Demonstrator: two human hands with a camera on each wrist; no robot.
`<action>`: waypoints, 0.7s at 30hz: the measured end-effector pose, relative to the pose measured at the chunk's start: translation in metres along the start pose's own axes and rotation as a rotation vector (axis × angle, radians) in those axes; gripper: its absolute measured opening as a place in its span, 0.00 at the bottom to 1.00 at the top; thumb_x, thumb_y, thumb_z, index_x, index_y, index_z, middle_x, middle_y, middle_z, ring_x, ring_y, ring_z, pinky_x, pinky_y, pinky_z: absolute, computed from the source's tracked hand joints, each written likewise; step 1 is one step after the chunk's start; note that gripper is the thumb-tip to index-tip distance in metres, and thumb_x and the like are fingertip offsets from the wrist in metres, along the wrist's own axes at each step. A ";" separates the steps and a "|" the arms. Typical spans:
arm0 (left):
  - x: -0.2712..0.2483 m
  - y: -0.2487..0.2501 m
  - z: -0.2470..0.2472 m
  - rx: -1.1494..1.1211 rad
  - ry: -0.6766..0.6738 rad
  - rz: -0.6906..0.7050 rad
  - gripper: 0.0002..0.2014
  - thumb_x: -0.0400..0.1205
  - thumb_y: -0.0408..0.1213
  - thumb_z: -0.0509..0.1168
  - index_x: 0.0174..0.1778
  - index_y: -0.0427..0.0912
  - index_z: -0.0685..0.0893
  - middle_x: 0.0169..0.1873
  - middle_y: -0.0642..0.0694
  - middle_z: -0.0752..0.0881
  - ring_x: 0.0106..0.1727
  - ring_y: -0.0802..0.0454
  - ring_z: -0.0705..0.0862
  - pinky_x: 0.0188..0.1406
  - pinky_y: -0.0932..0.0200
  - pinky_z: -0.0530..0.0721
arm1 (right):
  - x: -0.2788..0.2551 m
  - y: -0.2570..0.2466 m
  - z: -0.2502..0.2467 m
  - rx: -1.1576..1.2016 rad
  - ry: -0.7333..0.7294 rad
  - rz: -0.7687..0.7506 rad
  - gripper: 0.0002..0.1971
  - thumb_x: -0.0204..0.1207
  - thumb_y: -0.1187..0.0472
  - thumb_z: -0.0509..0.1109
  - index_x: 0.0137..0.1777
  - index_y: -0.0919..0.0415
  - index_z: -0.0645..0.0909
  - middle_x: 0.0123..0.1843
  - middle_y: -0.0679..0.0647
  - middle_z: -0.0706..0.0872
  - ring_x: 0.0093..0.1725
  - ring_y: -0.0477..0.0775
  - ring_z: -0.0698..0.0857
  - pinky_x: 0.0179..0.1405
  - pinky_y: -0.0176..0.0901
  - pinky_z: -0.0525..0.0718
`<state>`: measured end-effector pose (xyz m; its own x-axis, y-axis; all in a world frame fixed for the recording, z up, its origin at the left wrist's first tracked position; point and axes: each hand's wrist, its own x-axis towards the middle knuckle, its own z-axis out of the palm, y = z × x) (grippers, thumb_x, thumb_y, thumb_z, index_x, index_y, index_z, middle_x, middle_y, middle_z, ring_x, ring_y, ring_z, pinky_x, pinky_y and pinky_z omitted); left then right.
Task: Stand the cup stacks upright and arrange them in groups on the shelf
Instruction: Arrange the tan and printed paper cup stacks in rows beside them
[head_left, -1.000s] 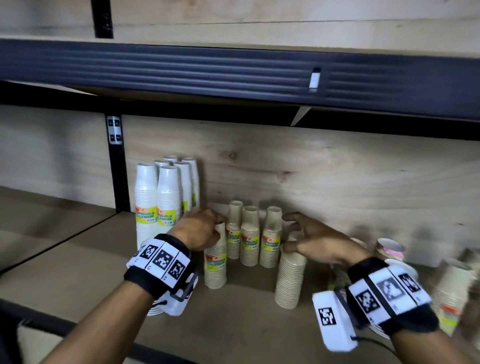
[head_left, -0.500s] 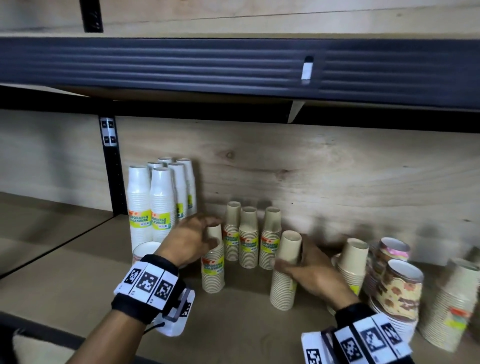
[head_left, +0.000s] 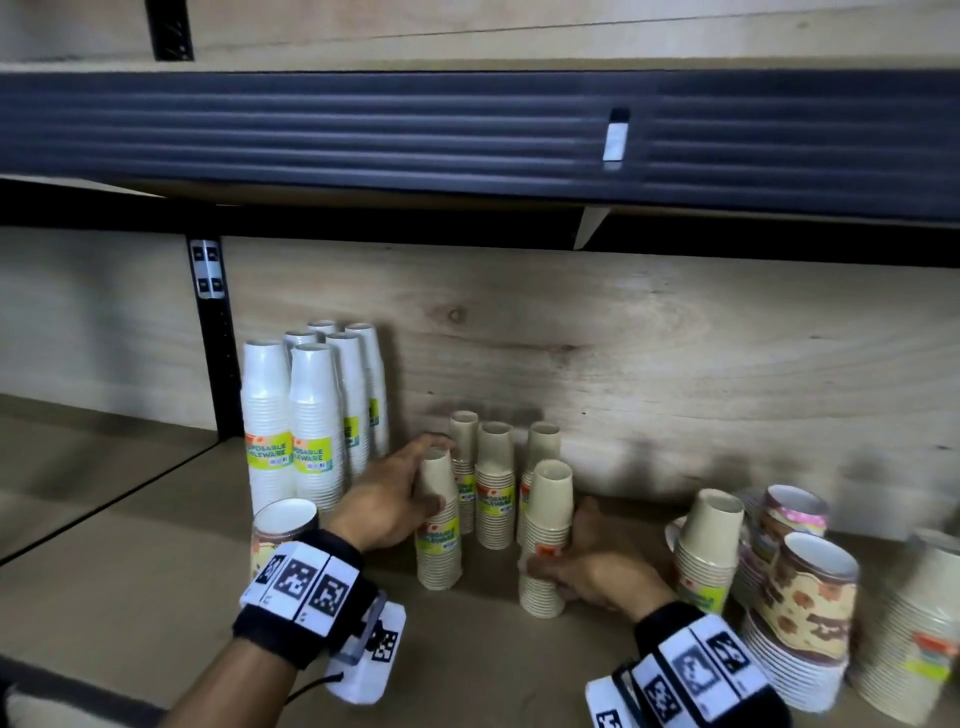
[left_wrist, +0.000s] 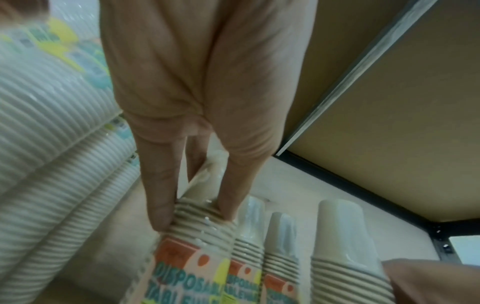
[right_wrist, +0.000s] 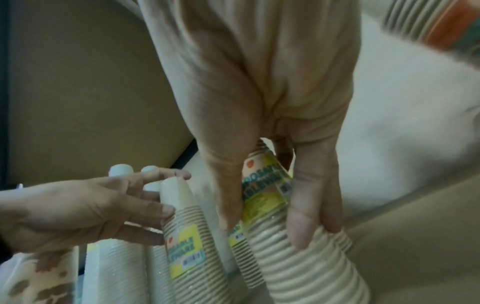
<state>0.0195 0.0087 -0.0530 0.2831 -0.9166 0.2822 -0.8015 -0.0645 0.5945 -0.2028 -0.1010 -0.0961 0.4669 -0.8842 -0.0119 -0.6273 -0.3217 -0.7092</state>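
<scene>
Two beige cup stacks stand upright on the shelf board (head_left: 156, 597), in front of a row of three like stacks (head_left: 494, 483). My left hand (head_left: 426, 480) holds the left front stack (head_left: 439, 540) near its top; in the left wrist view the hand (left_wrist: 194, 218) has thumb and fingers on either side of that stack (left_wrist: 205, 236). My right hand (head_left: 550, 569) grips the right front stack (head_left: 545, 514) low down. The right wrist view shows the hand (right_wrist: 270, 228) wrapped round this stack (right_wrist: 298, 267), with the left hand's stack (right_wrist: 182, 236) beside it.
Tall white cup stacks (head_left: 311, 415) stand at the back left by a black upright post (head_left: 213, 338). A patterned stack (head_left: 283, 525) sits front left. At the right are a beige stack (head_left: 709, 545), patterned stacks (head_left: 810, 597) and another stack (head_left: 924, 623). An upper shelf beam (head_left: 467, 135) hangs overhead.
My right hand has gone from the top of its stack down to the lower side and brought the stack closer to the back row. The left hand stays on its stack.
</scene>
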 end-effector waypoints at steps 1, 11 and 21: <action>0.003 0.000 0.001 -0.008 -0.006 -0.002 0.30 0.76 0.35 0.73 0.67 0.68 0.71 0.65 0.58 0.83 0.63 0.55 0.83 0.65 0.53 0.82 | 0.000 -0.006 0.002 0.022 0.008 -0.011 0.47 0.44 0.39 0.85 0.63 0.51 0.67 0.60 0.52 0.85 0.57 0.56 0.87 0.53 0.58 0.89; 0.019 -0.009 0.016 -0.054 -0.003 -0.059 0.38 0.74 0.39 0.74 0.75 0.65 0.62 0.67 0.53 0.81 0.65 0.49 0.82 0.66 0.50 0.82 | 0.007 -0.017 0.002 -0.095 -0.023 0.002 0.37 0.67 0.53 0.81 0.71 0.58 0.66 0.70 0.55 0.81 0.67 0.58 0.82 0.64 0.49 0.81; 0.024 -0.017 0.017 -0.134 -0.032 -0.043 0.40 0.75 0.33 0.74 0.75 0.66 0.61 0.66 0.54 0.81 0.63 0.53 0.82 0.66 0.53 0.82 | 0.011 -0.018 0.003 -0.103 0.011 0.032 0.38 0.65 0.52 0.84 0.69 0.60 0.66 0.70 0.57 0.82 0.67 0.58 0.83 0.61 0.45 0.80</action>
<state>0.0307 -0.0187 -0.0692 0.2974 -0.9262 0.2316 -0.7106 -0.0528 0.7016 -0.1840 -0.1042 -0.0856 0.4387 -0.8983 -0.0254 -0.7029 -0.3254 -0.6325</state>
